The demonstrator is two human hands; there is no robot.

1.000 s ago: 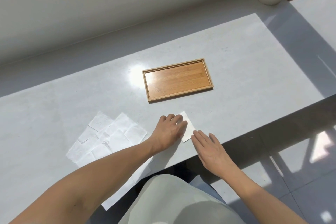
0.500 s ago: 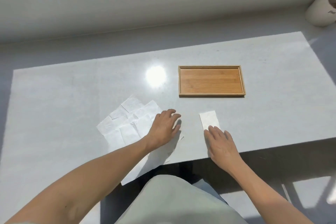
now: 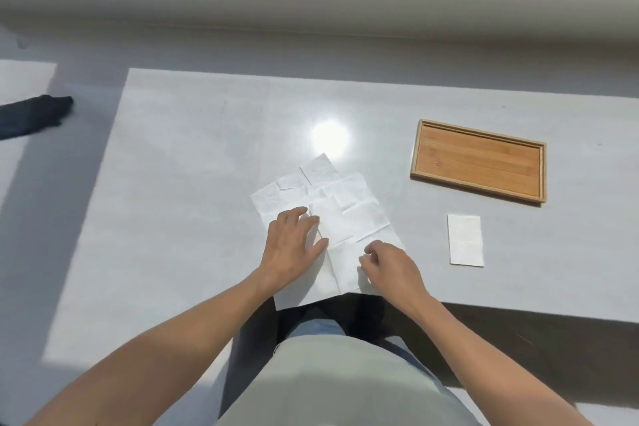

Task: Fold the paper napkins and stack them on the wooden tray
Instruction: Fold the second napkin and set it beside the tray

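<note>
The unfolded napkins (image 3: pixel 332 218) are pressed flat by the open left hand (image 3: pixel 290 245) while an edge is pinched in the right hand (image 3: pixel 390 264)'s grip.

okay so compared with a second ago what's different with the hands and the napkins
Both hands left the folded napkin, which now lies alone on the table near the tray. The left hand and right hand moved left onto the pile of unfolded napkins, the right fingers curling at one sheet. The tray has nothing in it, as before, and the pile looks unchanged.
</note>
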